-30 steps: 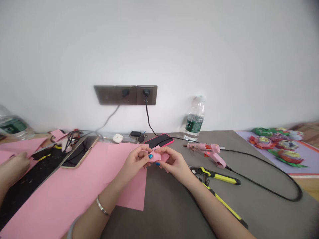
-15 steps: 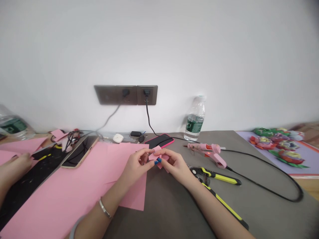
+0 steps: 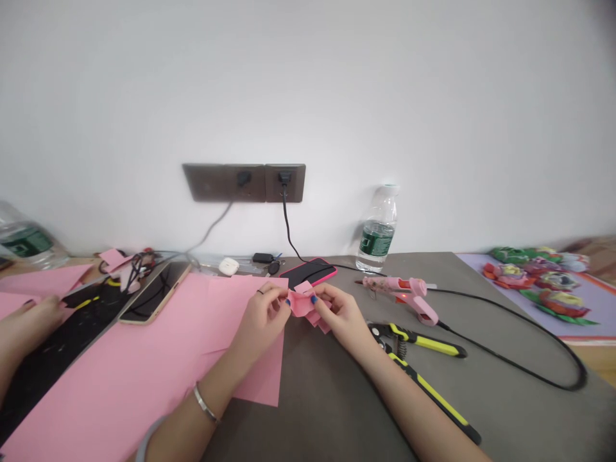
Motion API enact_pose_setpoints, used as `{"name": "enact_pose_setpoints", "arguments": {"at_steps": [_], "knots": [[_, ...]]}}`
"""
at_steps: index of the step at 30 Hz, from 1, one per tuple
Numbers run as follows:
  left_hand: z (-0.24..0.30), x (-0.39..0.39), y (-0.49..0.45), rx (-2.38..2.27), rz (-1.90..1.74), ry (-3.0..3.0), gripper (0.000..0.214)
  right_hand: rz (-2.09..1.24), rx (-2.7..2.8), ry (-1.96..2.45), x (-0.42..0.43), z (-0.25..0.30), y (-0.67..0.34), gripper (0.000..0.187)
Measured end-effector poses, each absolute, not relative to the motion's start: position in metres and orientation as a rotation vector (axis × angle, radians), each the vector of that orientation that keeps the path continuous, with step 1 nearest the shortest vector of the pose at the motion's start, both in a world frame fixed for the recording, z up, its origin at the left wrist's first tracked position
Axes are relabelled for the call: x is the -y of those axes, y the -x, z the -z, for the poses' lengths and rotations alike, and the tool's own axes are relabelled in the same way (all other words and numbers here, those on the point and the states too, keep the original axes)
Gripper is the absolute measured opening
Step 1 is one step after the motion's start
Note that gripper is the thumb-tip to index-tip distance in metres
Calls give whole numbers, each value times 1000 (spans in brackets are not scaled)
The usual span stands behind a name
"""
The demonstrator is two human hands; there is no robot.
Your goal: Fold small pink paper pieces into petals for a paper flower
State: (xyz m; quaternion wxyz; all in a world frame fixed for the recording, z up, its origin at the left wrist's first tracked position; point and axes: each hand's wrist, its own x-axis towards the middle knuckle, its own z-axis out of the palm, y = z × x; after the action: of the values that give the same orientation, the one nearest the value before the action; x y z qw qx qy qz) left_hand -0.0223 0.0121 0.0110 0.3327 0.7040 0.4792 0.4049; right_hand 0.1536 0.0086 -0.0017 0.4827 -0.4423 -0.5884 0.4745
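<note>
From where I stand, the left hand [image 3: 261, 319] and right hand [image 3: 341, 316] pinch a small pink paper piece [image 3: 301, 305] stretched between their fingertips. It's already curved, so I'd call its shaping partly done. More small squares [image 3: 319, 321] stick out under the right fingers. Flat pink sheets [image 3: 144, 372] lie left of the grip, apparently unworked; right of it, the glue gun [image 3: 404, 289] rests unheld. Whether anything is glued, I can't tell.

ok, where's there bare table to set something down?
Table: between the pink paper and right forearm; inside the cord loop of the glue gun; back strip between bottle and purple sheet. Crowded: left side, with paper, phone, another person's hand.
</note>
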Motion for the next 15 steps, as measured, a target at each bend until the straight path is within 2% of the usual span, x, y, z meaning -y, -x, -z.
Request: {"name": "enact_pose_setpoints", "arguments": {"at_steps": [15], "knots": [[-13, -9, 21, -1227, -1032, -1705, 17, -1193, 1393, 1034, -10, 5, -155, 31]]}}
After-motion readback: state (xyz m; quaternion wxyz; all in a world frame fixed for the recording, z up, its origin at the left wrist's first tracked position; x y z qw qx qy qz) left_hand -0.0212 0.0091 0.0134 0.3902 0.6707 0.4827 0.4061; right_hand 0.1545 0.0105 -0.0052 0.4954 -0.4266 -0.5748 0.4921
